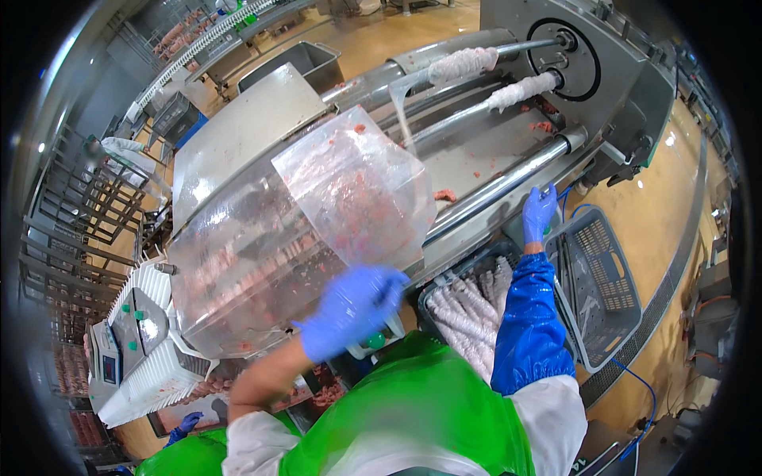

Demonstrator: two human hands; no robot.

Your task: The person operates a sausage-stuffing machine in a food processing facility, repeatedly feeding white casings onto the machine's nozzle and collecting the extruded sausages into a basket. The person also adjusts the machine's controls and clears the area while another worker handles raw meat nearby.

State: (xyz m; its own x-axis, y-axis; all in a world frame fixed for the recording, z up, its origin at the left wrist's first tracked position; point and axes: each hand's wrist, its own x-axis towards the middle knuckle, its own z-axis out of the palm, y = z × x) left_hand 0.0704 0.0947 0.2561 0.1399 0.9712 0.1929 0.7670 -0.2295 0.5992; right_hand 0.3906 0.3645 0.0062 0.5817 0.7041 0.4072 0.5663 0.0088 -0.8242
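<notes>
My left hand (353, 311), in a blue glove, is smeared by motion beside the lower edge of a clear plastic cover (349, 190) spotted with meat bits. My right hand (540, 210), also gloved in blue, is raised at the machine's near edge with its fingers apart. Nothing shows in it. Beyond it, two metal tubes carry bunched white casings (524, 90), (464, 63). A pale strip of casing (401, 107) hangs from the far tube. A thick steel roller (508, 186) runs along the near side, with scraps of red meat (444, 195) beside it.
Below my right arm, a grey crate (429, 297) holds several long white casing sticks (468, 305). Another grey crate (627, 278) stands tilted to its right. A white link conveyor (151, 381) lies at left, near a co-worker's blue-gloved hand (189, 422). A metal bin (302, 67) stands behind.
</notes>
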